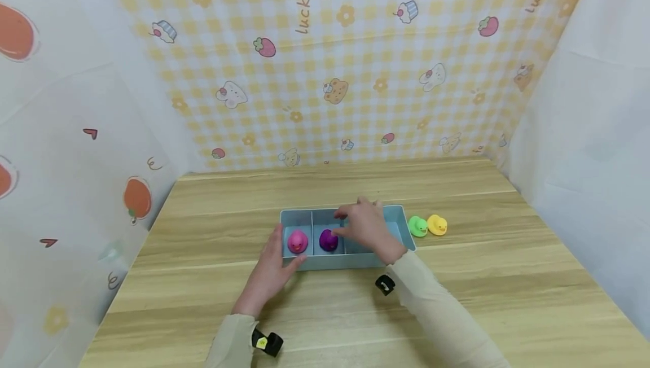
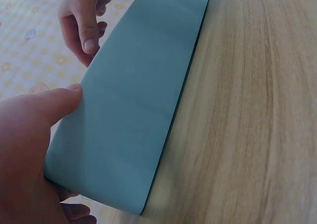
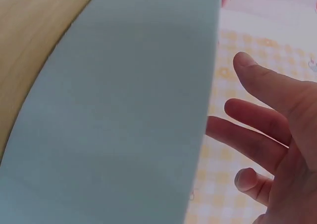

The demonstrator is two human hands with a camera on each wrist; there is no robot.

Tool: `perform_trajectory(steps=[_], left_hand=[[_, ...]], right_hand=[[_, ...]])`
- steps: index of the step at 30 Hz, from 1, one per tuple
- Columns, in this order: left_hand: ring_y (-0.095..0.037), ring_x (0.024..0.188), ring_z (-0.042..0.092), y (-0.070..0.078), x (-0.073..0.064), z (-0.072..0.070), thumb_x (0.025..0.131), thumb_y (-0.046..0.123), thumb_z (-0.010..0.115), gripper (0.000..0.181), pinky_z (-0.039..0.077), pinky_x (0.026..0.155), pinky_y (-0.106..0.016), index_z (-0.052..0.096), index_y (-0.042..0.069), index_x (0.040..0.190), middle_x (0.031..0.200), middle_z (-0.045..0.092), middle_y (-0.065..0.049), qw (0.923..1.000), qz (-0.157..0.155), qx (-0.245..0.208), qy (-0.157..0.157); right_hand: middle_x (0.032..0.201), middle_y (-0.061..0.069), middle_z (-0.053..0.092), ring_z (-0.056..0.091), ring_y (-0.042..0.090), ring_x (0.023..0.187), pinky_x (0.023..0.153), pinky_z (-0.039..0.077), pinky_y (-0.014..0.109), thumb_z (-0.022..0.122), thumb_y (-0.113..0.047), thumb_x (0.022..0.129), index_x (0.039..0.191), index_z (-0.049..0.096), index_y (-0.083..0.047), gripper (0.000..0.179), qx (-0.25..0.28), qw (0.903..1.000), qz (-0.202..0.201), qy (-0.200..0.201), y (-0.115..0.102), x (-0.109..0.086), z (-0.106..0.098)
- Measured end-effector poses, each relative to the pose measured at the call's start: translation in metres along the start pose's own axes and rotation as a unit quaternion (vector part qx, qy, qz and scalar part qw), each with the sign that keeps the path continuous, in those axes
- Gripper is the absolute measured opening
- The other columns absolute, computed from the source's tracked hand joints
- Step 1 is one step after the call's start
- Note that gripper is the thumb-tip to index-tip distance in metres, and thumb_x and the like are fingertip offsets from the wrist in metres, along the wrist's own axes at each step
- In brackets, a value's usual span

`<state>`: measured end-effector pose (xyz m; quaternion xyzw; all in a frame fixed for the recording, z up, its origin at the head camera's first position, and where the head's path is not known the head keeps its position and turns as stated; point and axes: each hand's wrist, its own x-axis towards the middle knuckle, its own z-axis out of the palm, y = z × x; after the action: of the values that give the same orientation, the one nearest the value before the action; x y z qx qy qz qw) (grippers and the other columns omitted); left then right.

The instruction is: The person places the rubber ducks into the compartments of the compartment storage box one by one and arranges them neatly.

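A light-blue divided box (image 1: 337,262) lies lengthwise on the table. Its left compartment holds a pink toy duck (image 1: 297,242), and the one beside it a purple toy duck (image 1: 328,240). My left hand (image 1: 271,271) grips the box's left end, with the thumb on the front wall and fingers along the side. Over the middle of the box is my right hand (image 1: 367,225), its thumb near the purple duck in the head view. In the right wrist view its thumb and fingers (image 3: 270,85) stand apart with nothing between them; the box wall hides the ducks.
A green toy duck (image 1: 418,226) sits just outside the box's right end, with a yellow toy duck (image 1: 437,225) beside it. Patterned cloth (image 1: 325,63) hangs behind the wooden table (image 1: 203,232), and white cloth flanks both sides.
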<state>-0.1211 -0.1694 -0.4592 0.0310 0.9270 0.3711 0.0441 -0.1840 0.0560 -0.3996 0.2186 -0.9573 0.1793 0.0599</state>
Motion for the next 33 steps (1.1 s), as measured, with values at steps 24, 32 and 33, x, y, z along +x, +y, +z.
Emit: perform_trajectory(steps=[24, 32, 33], left_hand=[[-0.039, 0.146, 0.014, 0.000, 0.000, 0.000, 0.092, 0.042, 0.061, 0.093, 0.019, 0.115, -0.056, 0.001, 0.008, 0.154, 0.160, 0.009, -0.017, 0.9999, -0.001, 0.006, -0.009], [-0.039, 0.145, 0.014, 0.002, 0.000, -0.001, 0.092, 0.042, 0.061, 0.093, 0.019, 0.114, -0.056, 0.001, 0.007, 0.154, 0.160, 0.009, -0.017, 0.9999, 0.000, 0.005, -0.010], [-0.039, 0.145, 0.014, 0.002, 0.000, -0.001, 0.092, 0.042, 0.061, 0.093, 0.019, 0.114, -0.056, 0.001, 0.007, 0.154, 0.160, 0.009, -0.017, 0.9999, 0.000, 0.004, -0.010]], right_hand=[[0.090, -0.003, 0.075, 0.042, 0.017, 0.075, 0.073, 0.019, 0.044, 0.080, -0.033, 0.075, 0.092, 0.076, -0.018, 0.023, 0.049, 0.9973, 0.039, 0.038, 0.058, -0.028, -0.031], [0.082, -0.003, 0.073, 0.042, 0.018, 0.072, 0.068, 0.017, 0.040, 0.080, -0.032, 0.075, 0.094, 0.077, -0.016, 0.025, 0.047, 0.9954, 0.067, 0.051, 0.085, -0.040, -0.044], [0.078, -0.002, 0.072, 0.042, 0.018, 0.071, 0.068, 0.017, 0.039, 0.080, -0.032, 0.076, 0.094, 0.076, -0.016, 0.025, 0.044, 0.9953, 0.070, 0.051, 0.088, -0.042, -0.045]])
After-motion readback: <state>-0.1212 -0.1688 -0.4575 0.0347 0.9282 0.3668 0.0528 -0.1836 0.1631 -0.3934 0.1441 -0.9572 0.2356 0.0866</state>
